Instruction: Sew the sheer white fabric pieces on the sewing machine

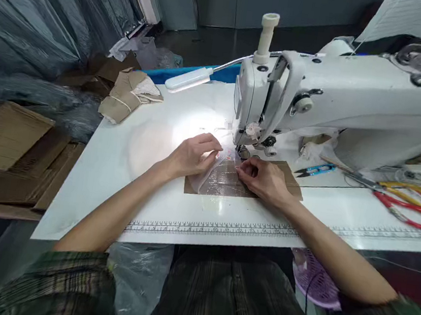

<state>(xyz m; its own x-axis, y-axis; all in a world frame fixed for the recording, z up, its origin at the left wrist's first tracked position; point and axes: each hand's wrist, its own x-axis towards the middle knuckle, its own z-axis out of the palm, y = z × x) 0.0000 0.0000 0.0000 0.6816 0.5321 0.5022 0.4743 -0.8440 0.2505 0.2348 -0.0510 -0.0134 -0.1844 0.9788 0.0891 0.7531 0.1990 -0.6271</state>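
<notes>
A white sewing machine (333,96) stands on the table, its needle and presser foot (244,151) just beyond my hands. Under the foot lies a thin see-through piece of white fabric (208,172) with small coloured spots near the needle. My left hand (197,153) pinches the fabric's left edge, thumb against fingers. To the right of the foot, my right hand (260,176) has thumb and forefinger closed on the fabric's right edge. Beneath both is a brown board (286,179), partly covered by shiny tape.
Blue thread snips (315,170) and red-and-yellow-handled scissors (405,196) lie right of my right hand. A lit lamp (189,79) hangs over the table. A tied brown bundle (125,98) sits at the back left. Cardboard boxes (5,137) stand beyond the left edge.
</notes>
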